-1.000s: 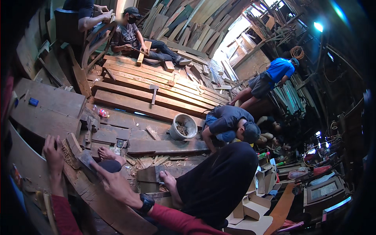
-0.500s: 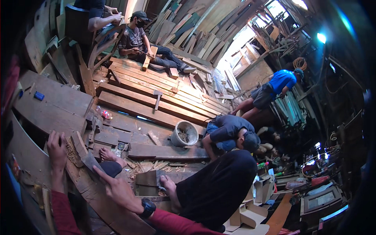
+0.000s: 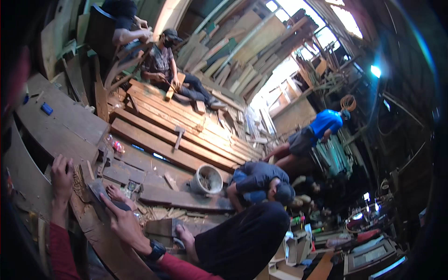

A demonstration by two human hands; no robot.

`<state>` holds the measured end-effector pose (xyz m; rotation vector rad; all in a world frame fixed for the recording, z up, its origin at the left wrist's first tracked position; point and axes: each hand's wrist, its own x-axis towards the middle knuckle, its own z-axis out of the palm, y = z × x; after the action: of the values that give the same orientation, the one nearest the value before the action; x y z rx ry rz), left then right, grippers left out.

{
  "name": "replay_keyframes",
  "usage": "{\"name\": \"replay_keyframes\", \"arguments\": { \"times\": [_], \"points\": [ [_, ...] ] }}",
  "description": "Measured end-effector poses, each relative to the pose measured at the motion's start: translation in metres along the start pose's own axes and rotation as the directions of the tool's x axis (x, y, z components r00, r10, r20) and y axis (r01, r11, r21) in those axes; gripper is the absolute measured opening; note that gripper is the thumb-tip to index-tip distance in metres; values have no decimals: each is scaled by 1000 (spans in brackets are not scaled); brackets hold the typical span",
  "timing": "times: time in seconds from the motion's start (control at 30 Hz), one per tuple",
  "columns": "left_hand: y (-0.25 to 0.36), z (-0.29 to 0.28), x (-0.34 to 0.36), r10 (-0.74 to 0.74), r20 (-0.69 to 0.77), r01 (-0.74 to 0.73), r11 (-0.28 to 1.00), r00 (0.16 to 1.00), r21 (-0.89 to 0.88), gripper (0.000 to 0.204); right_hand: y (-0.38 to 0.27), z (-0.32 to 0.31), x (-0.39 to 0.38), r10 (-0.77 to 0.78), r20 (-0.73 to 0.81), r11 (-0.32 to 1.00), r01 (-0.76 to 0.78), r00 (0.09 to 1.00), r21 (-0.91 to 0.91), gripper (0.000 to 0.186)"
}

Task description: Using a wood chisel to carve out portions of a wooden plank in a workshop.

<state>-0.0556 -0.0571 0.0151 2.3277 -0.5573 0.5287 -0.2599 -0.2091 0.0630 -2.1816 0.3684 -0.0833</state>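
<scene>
Wooden plank (image 3: 95, 231): slanted across the lower left, its rough-cut end uppermost, as before.
Left hand (image 3: 61, 182): half bent beside that end; whether anything is gripped cannot be told.
Right hand (image 3: 128, 227): forefinger (image 3: 109, 204) laid along a grey flat piece (image 3: 97, 188); further hold hidden.
Bright openings (image 3: 347, 21): shown more fully at upper right, the view having been tilted.

Plank (image 3: 98, 231) is laid at lower left; flat blade (image 3: 96, 188) is set over its far end. Broad panel (image 3: 65, 123) is placed beyond, small cylinder (image 3: 46, 109) resting on it. Long beams (image 3: 154, 142) are ranged to the panel's right, hatchet (image 3: 179, 132) laid on them. Bucket (image 3: 195, 183) is stood before the beams. Cardboard boxes (image 3: 298, 247) are heaped at lower right.
</scene>
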Motion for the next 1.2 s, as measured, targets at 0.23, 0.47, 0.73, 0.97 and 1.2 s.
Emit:
{"name": "replay_keyframes", "arguments": {
  "times": [0.23, 0.47, 0.73, 0.97, 1.2],
  "points": [
    [-5, -1, 9, 453, -83, -449, 892, 888, 55, 16, 10, -3, -17, 13, 10, 998, -12, 1000, -58, 51],
    [11, -14, 13, 63, -103, -71, 994, 993, -82, 17, -15, -4, -17, -21, 22, 998, 19, 1000, 60, 50],
    [11, -18, 5, 74, -63, -80, 991, 995, -109, 17, -33, -9, 15, -176, -29, 984, 175, 984, -33, 47],
    [14, -21, 11, 102, -77, -109, 990, 992, -91, 17, -38, 0, 39, 41, -27, 999, -41, 999, -12, 47],
    [17, -17, 11, 80, -75, -89, 988, 994, -124, 17, -40, -8, 30, -25, -21, 999, 24, 999, -47, 41]
  ]
}}
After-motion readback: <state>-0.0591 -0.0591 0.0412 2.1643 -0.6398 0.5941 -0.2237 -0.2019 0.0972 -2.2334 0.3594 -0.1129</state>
